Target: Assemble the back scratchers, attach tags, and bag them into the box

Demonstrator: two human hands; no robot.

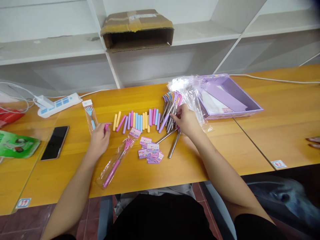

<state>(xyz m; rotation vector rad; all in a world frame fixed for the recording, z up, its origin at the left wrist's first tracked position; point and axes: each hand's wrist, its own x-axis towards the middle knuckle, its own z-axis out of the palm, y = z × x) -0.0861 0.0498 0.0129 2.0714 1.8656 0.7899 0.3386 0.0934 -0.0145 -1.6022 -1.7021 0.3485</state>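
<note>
My left hand (99, 139) is closed around a short pink handle sleeve (106, 127), most of it hidden by the fingers. Beside it lies a bagged back scratcher with a blue head (89, 110). My right hand (186, 120) is at a pile of metal back scratchers (170, 108) with coloured claw heads, its fingers curled in; what they grip is hidden. A tilted purple sleeve (163, 123) lies by its thumb. Between my hands runs a row of coloured sleeves (140, 122). Nearer me are a bagged pink back scratcher (115, 166) and small printed cards (151, 152).
Clear plastic bags (186, 86) lean against an open purple box (225, 115). On the left are a phone (55, 143), a power strip (60, 105) and a green pouch (18, 144). A cardboard box (137, 25) sits on the shelf. Another person's fingers (314, 141) show at right.
</note>
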